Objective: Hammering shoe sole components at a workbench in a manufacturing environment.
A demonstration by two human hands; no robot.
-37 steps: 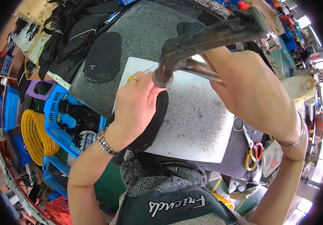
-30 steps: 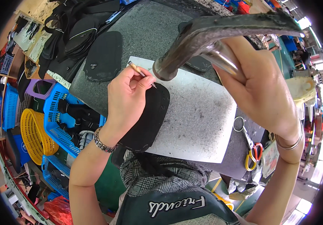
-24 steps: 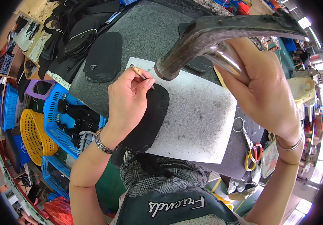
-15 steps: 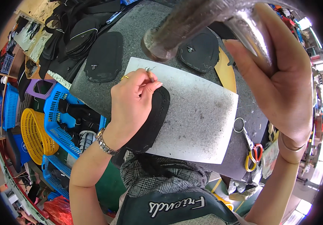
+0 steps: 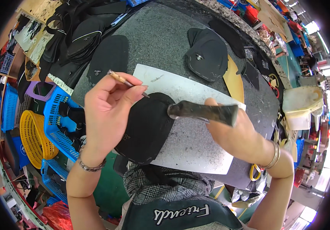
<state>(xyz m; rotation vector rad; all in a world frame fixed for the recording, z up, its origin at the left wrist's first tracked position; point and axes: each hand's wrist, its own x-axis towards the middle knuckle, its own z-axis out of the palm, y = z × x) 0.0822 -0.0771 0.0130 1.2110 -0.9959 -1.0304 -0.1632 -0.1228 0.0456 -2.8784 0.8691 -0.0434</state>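
My left hand (image 5: 107, 115) pinches a slim punch (image 5: 119, 79) between thumb and fingers. Its thin tip points at the upper left edge of a black rounded fabric panel (image 5: 145, 128); whether it touches cannot be made out. That panel lies on a pale, speckled board (image 5: 199, 147). Over the board's middle, my right hand (image 5: 243, 132) is closed round the handle of a metal hammer (image 5: 207, 112). The hammer's head is at the panel's upper right edge, and its handle is mostly hidden behind the head and hand.
Similar black panels lie at the table's left (image 5: 111, 53) and far right (image 5: 207, 55). A tan piece (image 5: 233, 78) is beside the right one. Yellow-handled scissors (image 5: 255, 172) lie near the right forearm. Blue (image 5: 59, 126) and yellow baskets (image 5: 32, 140) stand left of the table.
The hammer has come down from close to the camera to the panel's edge. My left hand has moved left and nearer me, with the punch now tilted and the panel more exposed.
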